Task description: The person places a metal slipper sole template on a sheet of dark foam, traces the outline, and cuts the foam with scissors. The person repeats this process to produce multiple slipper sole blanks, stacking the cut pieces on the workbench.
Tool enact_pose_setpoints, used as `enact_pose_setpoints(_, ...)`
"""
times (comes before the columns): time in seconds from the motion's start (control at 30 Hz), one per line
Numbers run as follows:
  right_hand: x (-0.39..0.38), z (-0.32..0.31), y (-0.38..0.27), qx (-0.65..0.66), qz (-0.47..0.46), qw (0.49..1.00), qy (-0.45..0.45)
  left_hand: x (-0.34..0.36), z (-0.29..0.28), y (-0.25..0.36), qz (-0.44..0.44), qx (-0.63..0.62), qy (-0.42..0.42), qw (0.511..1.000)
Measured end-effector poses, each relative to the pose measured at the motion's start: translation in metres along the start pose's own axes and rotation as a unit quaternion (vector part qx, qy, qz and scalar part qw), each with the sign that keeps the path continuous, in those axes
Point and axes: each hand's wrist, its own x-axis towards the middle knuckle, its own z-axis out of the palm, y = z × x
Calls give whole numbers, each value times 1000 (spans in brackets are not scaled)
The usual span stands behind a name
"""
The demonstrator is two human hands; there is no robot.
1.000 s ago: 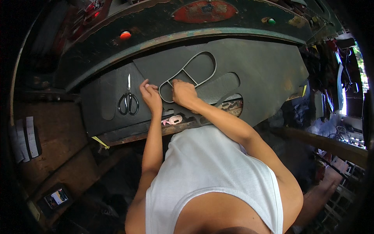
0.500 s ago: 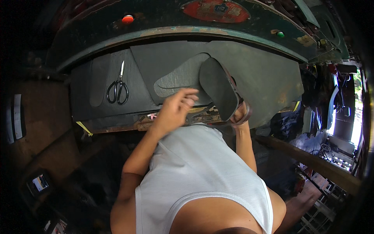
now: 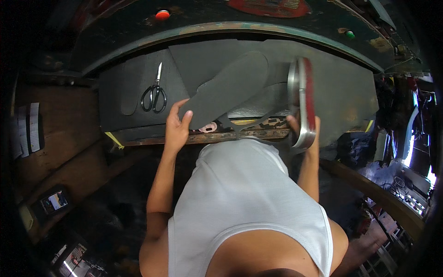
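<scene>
My left hand (image 3: 177, 127) pinches the near end of a flat dark grey sole-shaped piece (image 3: 233, 83) between thumb and fingers. The piece slants away to the upper right above the dark sheets. On the right, my right hand (image 3: 315, 138) grips the near end of a sole-shaped cutting die (image 3: 304, 99) with a silvery metal band and a red side. The die is turned up on edge and slightly blurred. Between the hands lies a dark sheet remnant (image 3: 263, 110) with a thin curved strip running toward my shirt.
Black-handled scissors (image 3: 154, 96) rest on the sheets at the left. More dark sheet (image 3: 344, 87) spreads to the right of the die. A green machine beam (image 3: 221, 28) with a red button (image 3: 162, 15) and a green button (image 3: 349, 34) crosses behind the bench.
The cutting die has turned from face-up to on edge and moved right. The sole-shaped piece is now apart from it, in my left hand, which was empty before.
</scene>
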Motion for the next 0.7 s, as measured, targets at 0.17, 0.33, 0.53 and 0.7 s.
enact_pose_setpoints(0.17, 41, -32, 15, -188, -42, 981, 32, -27, -8, -61, -203, -72, 56, 975)
enact_pose_setpoints(0.33, 61, -13, 30, -365, 5, 931, -17, -33, 1, -74, -170, -159, 81, 969)
enact_pose_setpoints(0.53, 53, 28, 8, -382, 16, 924, -15, -29, -7, -35, -120, -242, 66, 960)
enact_pose_setpoints(0.7, 44, 75, -4, -245, 93, 964, -51, -9, 8, 19, -44, -316, 35, 947)
